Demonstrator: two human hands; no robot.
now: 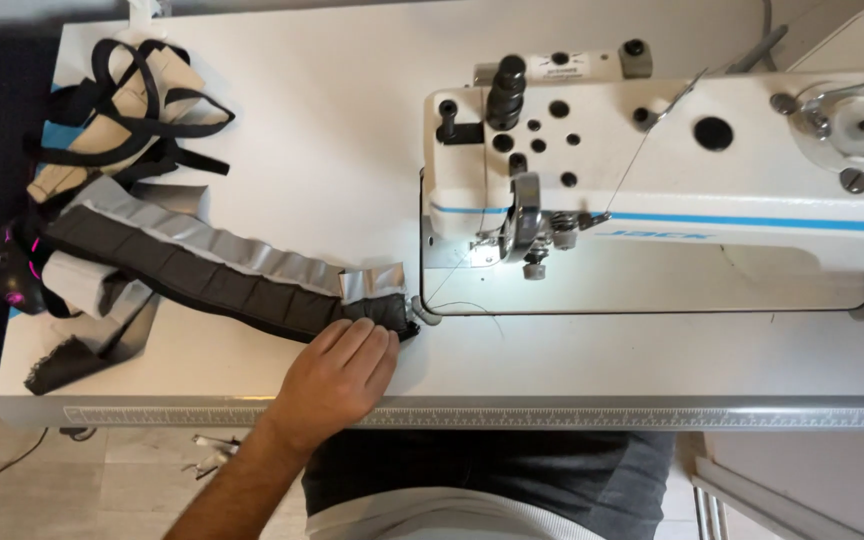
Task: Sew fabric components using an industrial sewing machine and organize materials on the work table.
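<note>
Resting flat, left hand (340,372) presses padded strap (222,280)

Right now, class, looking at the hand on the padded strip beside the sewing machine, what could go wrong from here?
1. The left hand presses the end of the grey padded strip close to the needle area; fingers might drift too near.
2. The loose thread lying by the strip's end could snag.
3. The strip's far end trails into the pile of black straps, which might drag or tangle.
</note>
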